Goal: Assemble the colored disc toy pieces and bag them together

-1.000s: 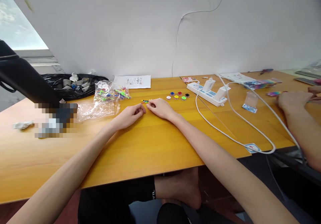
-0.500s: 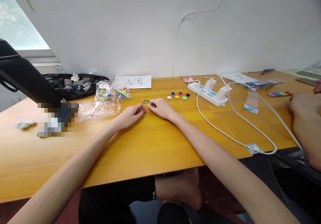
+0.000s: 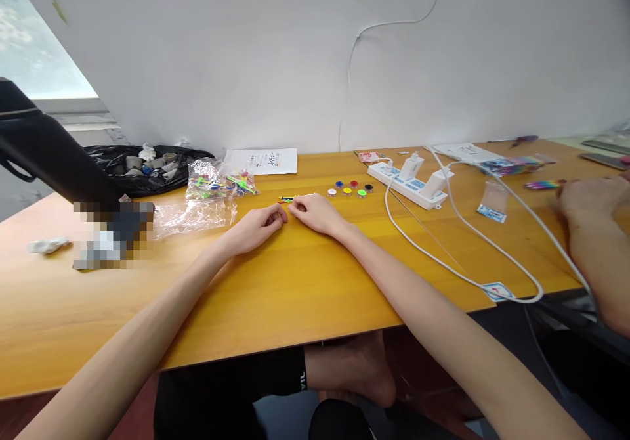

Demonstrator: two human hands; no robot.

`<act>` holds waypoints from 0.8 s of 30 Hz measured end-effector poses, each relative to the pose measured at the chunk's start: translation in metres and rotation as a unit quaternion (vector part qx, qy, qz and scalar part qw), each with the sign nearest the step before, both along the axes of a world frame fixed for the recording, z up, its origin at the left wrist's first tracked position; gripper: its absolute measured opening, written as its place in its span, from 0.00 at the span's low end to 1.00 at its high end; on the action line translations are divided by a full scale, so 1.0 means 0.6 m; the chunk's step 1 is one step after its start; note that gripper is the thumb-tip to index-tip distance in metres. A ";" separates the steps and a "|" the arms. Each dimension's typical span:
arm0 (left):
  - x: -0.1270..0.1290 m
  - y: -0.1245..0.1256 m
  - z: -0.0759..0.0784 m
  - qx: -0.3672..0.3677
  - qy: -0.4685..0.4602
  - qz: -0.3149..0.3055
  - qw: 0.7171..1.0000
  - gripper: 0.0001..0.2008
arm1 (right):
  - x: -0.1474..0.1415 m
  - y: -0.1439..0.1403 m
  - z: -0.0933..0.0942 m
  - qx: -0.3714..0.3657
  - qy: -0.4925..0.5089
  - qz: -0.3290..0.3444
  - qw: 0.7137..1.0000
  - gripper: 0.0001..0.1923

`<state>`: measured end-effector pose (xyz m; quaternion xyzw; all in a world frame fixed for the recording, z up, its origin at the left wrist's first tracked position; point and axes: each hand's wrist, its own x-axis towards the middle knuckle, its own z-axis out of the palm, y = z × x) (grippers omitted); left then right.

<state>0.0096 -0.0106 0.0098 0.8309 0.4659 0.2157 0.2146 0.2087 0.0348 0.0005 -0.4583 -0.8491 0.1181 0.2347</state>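
My left hand [image 3: 258, 227] rests on the wooden table [image 3: 275, 295], its fingers loosely curled together and nothing showing in them. Just to its right, a small gap away, lies my right hand [image 3: 315, 213], curled in the same way with nothing visible in its fingers. Small colourful pieces [image 3: 285, 199], partly yellow, orange and black, lie just beyond the hands and are partly hidden by the right one. Further right, a group of small round discs includes a yellow disc [image 3: 347, 191], a green disc [image 3: 362, 194] and a red disc [image 3: 354, 184].
A clear bag [image 3: 211, 187] with colourful plastic pieces lies left, near a black bottle [image 3: 54, 151] and black plastic bag [image 3: 111, 180]. On the right are a white power strip [image 3: 386, 177], looping cables [image 3: 497, 256], a small packet [image 3: 492, 213] and another person's hand [image 3: 588, 200].
The other person's hand at the right has shifted slightly to the left, along with the rainbow-coloured item beside it. My two hands have not visibly moved.
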 end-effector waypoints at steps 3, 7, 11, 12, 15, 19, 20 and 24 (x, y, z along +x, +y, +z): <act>0.001 -0.001 0.001 -0.003 0.002 0.000 1.000 0.10 | 0.000 -0.001 0.001 -0.004 -0.002 -0.004 1.000 0.16; -0.001 0.001 -0.003 0.002 0.000 -0.005 1.000 0.10 | -0.001 0.000 0.001 0.001 -0.004 -0.002 1.000 0.16; -0.001 0.003 -0.003 0.002 -0.003 -0.005 1.000 0.10 | 0.000 0.002 -0.001 0.008 -0.004 -0.001 1.000 0.16; -0.001 0.003 -0.003 0.001 -0.003 -0.004 1.000 0.10 | 0.000 0.002 -0.002 0.008 -0.003 0.001 1.000 0.16; 0.001 0.002 -0.001 -0.003 -0.006 -0.004 1.000 0.10 | 0.001 0.004 -0.003 0.009 0.001 0.003 1.000 0.16; 0.001 0.002 -0.001 -0.002 -0.012 -0.007 1.000 0.10 | 0.001 0.004 -0.003 0.010 0.001 0.000 1.000 0.17; 0.001 0.002 -0.002 -0.001 -0.013 -0.007 1.000 0.10 | 0.001 0.004 -0.003 0.010 0.003 0.000 1.000 0.16; 0.000 0.001 -0.002 -0.003 -0.017 -0.005 1.000 0.10 | 0.001 0.003 -0.002 0.003 0.000 0.001 1.000 0.16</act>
